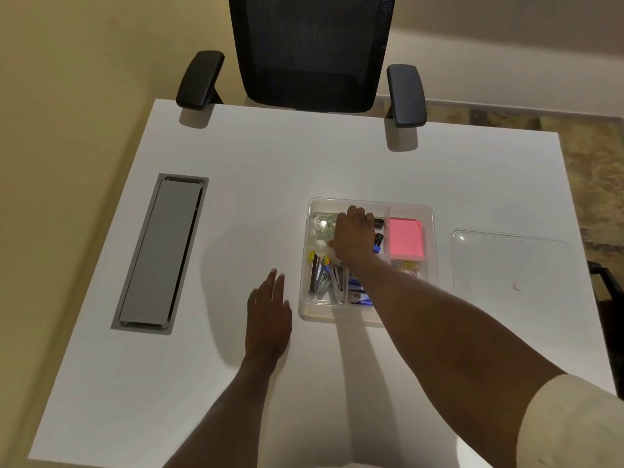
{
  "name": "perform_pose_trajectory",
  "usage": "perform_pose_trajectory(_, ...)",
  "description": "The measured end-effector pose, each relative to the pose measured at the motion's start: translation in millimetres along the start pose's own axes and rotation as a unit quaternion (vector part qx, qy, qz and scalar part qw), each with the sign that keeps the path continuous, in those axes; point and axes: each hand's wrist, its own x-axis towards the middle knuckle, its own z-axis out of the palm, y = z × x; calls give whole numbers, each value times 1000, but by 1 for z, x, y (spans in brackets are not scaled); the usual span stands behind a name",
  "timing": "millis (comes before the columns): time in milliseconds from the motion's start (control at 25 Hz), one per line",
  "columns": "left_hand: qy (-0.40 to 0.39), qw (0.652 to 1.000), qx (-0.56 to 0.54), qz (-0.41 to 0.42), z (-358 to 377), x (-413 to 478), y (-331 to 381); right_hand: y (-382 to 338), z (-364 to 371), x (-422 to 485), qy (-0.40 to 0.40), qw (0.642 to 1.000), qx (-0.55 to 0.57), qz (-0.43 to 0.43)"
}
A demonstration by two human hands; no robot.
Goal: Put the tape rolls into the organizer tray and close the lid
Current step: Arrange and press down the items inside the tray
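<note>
Head view: our right hand (353,233) reaches into tray (430,211), fingers curled down over clear tape rolls (321,228) in far-left compartment; whether gripping roll, we cannot tell. Our left hand (268,310) flat on desk (256,163), fingers spread, empty. Lid (510,261) lies right of tray, apart. We judge rolls nearly stowed; lid closing left.

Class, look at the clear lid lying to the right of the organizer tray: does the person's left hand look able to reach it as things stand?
Probably not easily. The left hand rests flat left of the organizer tray, and the right hand, with its forearm, lies between it and the clear lid.
</note>
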Motion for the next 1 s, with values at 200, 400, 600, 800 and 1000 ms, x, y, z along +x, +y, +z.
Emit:
perform_pose_trajectory(200,16,999,28,38,-10,49,32,4,2,-1,2,1000,29,-7)
perform_pose_trajectory(400,25,997,42,56,-15,70,49,22,3,-24,51,993,104,-24)
perform_pose_trajectory(600,-14,997,57,55,-19,86,68,39,13,-48,77,985,128,-82)
perform_pose_trajectory(800,-51,998,11,25,-20,115,88,33,9,-42,68,985,124,-100)
perform_pose_trajectory(1000,-87,995,38,-25,-11,137,95,27,18,-26,42,989,100,-104)
